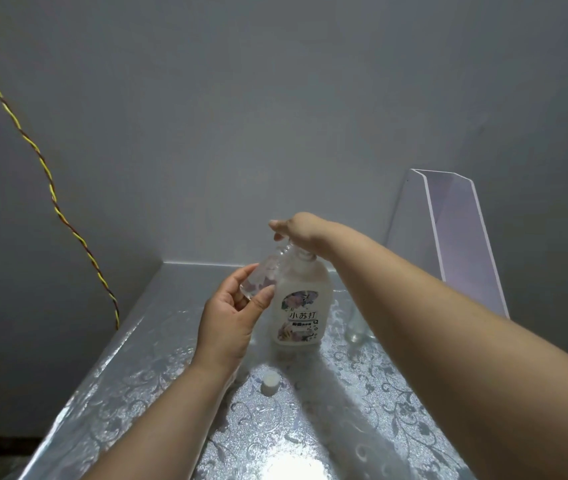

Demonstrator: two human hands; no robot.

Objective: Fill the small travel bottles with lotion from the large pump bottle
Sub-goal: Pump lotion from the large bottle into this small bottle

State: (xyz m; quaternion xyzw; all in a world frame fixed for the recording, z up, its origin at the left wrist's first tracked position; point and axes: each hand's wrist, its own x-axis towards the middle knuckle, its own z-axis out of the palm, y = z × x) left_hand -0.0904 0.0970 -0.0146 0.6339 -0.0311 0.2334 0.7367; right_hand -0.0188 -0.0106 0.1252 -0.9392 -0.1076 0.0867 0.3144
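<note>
A large white pump bottle (301, 306) with a flowered label stands on the silver patterned table (137, 382). My right hand (298, 232) lies on top of its pump head, which is hidden beneath the palm. My left hand (232, 320) holds a small clear travel bottle (265, 271), tilted with its open neck up under the pump spout. A white cap (270, 382) lies on the table nearer to me. A second clear bottle (355, 323) stands at the right, partly behind my right forearm.
A clear acrylic stand (448, 237) leans against the grey wall at the back right. A twisted yellow-and-red cord (47, 174) hangs along the left wall down to the table's left edge. Glare covers the table's near part.
</note>
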